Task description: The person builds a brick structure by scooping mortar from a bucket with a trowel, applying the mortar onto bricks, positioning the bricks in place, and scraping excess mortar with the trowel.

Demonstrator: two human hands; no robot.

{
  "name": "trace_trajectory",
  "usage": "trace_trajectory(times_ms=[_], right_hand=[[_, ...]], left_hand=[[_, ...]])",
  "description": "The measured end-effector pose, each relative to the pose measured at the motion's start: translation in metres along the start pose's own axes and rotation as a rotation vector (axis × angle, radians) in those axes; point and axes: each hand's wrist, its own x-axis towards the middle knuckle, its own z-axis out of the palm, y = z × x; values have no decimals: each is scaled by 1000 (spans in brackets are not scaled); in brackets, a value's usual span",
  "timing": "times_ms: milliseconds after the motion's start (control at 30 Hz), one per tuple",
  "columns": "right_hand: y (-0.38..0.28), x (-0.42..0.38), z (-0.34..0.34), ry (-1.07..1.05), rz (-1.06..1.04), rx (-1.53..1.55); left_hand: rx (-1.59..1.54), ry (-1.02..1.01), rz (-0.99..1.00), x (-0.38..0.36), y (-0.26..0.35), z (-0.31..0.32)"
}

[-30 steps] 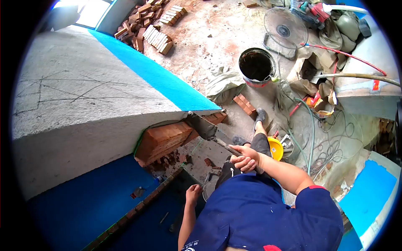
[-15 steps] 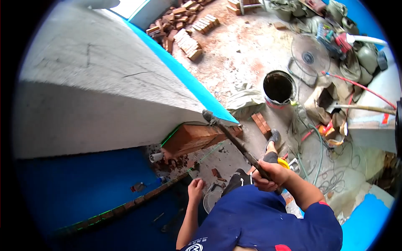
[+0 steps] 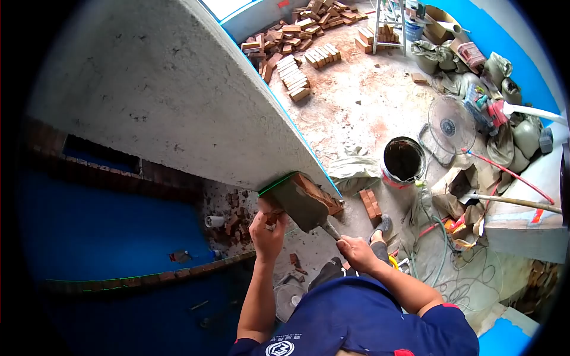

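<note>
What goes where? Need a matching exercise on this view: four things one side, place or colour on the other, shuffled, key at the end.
1. Trowel | A. beside bricks
2. Bucket | B. dark blue
3. Ladder | C. in the right hand
4. Shirt | D. between cloth and fan

Pairs: 1-C, 2-D, 3-A, 4-B

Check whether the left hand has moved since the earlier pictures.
Yes: the bare left hand has come up close to the fixed orange brickwork beside the rough grey wall; earlier it hung well clear of those bricks.
</note>
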Motion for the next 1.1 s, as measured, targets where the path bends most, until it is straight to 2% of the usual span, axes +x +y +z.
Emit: trace_trajectory(times_ms=[167, 233, 300, 367, 433, 467, 500, 533, 567, 600, 633, 700, 733, 767, 800, 833, 867, 900, 967, 1033, 1100], right_hand=[[20, -23, -26, -60, 129, -22], [43, -43, -31, 6, 193, 81], [65, -71, -40, 28, 393, 267], [91, -90, -43, 146, 434, 164], [94, -93, -44, 211, 521, 404], [106, -91, -42, 192, 524, 479], [106, -81, -45, 210, 475, 279], [105, -72, -48, 237, 437, 73], [93, -59, -53, 171, 567, 108], [107, -52, -45, 167, 447, 32], [121, -48, -42, 156, 326, -44], [107, -28, -90, -131, 384, 32], [123, -14, -123, -509, 497, -23], [145, -3, -156, -667, 503, 12], [188, -5, -174, -481, 450, -265], [207, 7, -197, -354, 527, -434], [227, 19, -220, -227, 621, -583], [228, 48, -253, -165, 856, -625], [340, 67, -270, 61, 741, -1141], [418, 84, -288, -91, 790, -1505], [480, 96, -290, -288, 976, -1483]], left_hand=[[-49, 3, -24, -3, -9, 2], [-39, 13, -101, -14, -15, -1], [-180, 27, -368, -47, -27, 7], [-206, -247, -474, -85, -28, 27], [-305, -637, -667, -127, -44, 72], [-361, -761, -731, -134, -40, 102], [-413, -875, -797, -136, -25, 129], [-548, -903, -814, -136, -12, 157], [-679, -928, -835, -130, 3, 179], [-650, -1033, -792, -125, -4, 205], [-685, -962, -870, -129, -4, 230], [-713, -835, -1162, -119, -8, 261], [-715, -813, -1228, -113, -15, 272], [-786, -646, -1303, -124, -37, 287], [-713, -654, -1342, -112, -40, 287], [-632, -754, -1376, -118, -69, 288], [-557, -763, -1335, -118, -78, 285], [-405, -772, -1311, -124, -86, 283], [-39, -866, -1049, -142, -101, 272], [129, -902, -1022, -147, -92, 263], [119, -845, -1120, -167, -94, 255]])
